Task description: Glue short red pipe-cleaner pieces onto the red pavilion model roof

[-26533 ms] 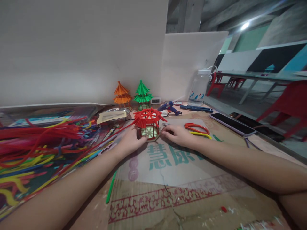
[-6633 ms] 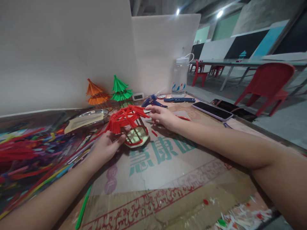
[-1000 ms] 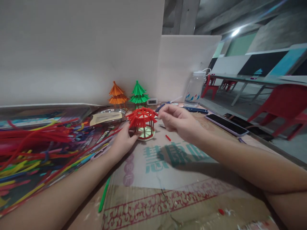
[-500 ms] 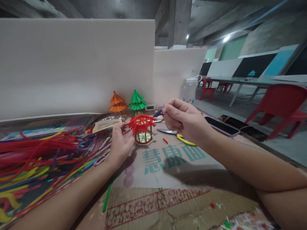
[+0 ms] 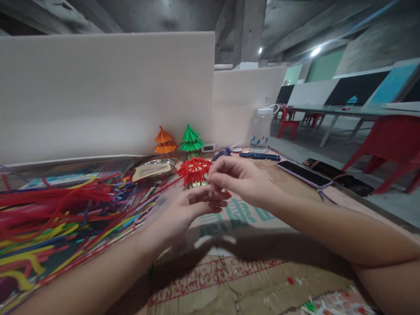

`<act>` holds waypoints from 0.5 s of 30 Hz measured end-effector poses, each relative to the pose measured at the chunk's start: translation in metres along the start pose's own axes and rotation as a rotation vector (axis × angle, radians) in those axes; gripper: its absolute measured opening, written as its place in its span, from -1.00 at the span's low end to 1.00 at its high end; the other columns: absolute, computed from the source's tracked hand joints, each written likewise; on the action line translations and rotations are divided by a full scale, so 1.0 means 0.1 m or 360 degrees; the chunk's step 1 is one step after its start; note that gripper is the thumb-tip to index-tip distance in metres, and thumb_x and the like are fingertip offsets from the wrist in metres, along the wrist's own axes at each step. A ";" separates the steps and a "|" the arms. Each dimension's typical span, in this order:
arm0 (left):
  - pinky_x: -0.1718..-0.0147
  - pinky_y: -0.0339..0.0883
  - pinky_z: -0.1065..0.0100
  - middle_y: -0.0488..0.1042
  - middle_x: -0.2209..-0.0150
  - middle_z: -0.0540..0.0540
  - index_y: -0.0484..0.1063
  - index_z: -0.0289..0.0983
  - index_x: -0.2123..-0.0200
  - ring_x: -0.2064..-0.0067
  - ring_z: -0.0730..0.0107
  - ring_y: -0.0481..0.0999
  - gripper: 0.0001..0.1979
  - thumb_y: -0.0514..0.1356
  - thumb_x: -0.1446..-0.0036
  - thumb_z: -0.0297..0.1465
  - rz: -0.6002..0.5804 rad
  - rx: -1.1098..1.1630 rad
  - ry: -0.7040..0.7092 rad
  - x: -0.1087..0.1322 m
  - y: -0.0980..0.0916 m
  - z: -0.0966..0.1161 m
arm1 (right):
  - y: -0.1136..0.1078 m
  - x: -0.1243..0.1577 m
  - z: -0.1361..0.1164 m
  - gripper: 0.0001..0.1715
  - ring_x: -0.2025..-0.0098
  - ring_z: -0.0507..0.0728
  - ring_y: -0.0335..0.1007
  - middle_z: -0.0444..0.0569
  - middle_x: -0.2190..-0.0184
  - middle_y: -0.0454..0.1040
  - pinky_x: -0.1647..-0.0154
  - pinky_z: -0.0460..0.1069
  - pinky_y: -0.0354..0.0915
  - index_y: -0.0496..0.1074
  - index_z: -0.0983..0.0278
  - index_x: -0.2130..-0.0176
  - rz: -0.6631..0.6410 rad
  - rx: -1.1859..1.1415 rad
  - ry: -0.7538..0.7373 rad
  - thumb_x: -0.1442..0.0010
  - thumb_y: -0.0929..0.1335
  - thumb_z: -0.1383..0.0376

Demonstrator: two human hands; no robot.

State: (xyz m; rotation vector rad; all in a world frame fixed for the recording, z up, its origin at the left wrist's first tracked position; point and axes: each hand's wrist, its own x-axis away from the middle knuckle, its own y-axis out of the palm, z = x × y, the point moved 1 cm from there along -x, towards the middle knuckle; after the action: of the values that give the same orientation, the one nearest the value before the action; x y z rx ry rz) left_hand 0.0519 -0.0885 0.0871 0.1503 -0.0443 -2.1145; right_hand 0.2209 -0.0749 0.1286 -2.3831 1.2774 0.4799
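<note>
My right hand is closed in a pinch above the table. Anything between its fingertips is too small to make out. Close against those fingertips is my left hand, its thumb and fingers stretched out and somewhat apart, slightly blurred. Just behind both hands stands a small red pavilion model with a fringed, ring-shaped roof of red strips; its lower part is mostly covered by my hands. A short red strip shows past my fingers on the printed sheet. The scissors are hidden behind my right hand.
An orange pagoda model and a green one stand at the back. Colourful pipe cleaners fill the left side. A metal dish, blue-handled tool, water bottle and phone surround the work area.
My left hand has left the red pavilion's side and moved right and nearer me. My right hand has come left and lower to meet it. The view has shifted slightly.
</note>
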 end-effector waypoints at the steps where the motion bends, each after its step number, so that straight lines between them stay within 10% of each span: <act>1: 0.04 0.45 0.23 0.62 0.18 -0.15 0.61 -0.25 0.19 0.10 0.21 0.59 -0.76 0.36 -0.03 -0.37 0.0031 0.0077 0.0007 0.00 -0.03 0.04 | -0.01 0.00 -0.01 -0.87 0.43 0.01 0.38 -0.13 0.46 0.46 0.43 -0.07 0.31 0.41 0.27 0.29 -0.0018 0.0218 -0.0075 -0.27 0.39 0.25; 6: 0.02 0.44 0.25 0.63 0.13 -0.15 0.64 -0.23 0.16 0.05 0.20 0.59 -0.73 0.39 -0.02 -0.33 0.0138 0.0247 0.0065 -0.01 -0.16 0.17 | -0.03 0.01 -0.04 -0.94 0.20 0.08 0.46 -0.02 0.28 0.56 0.13 0.02 0.38 0.46 0.27 0.26 -0.0141 0.0924 -0.0661 -0.28 0.36 0.40; 15: 0.09 0.45 0.21 0.64 0.15 -0.17 0.63 -0.24 0.17 0.10 0.16 0.59 -0.63 0.37 -0.05 -0.11 0.0215 -0.0118 0.0178 -0.01 -0.17 0.08 | 0.07 0.12 -0.04 -0.46 -0.05 0.14 0.40 0.13 -0.03 0.39 -0.05 0.11 0.41 0.20 0.25 -0.15 -0.0230 0.1041 -0.0777 -0.21 0.29 0.52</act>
State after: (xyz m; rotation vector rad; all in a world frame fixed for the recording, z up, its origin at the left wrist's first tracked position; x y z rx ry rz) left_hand 0.0368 -0.0783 0.0935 0.2151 0.0877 -1.9666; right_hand 0.2221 -0.0887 0.1250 -1.6610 0.8582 0.4688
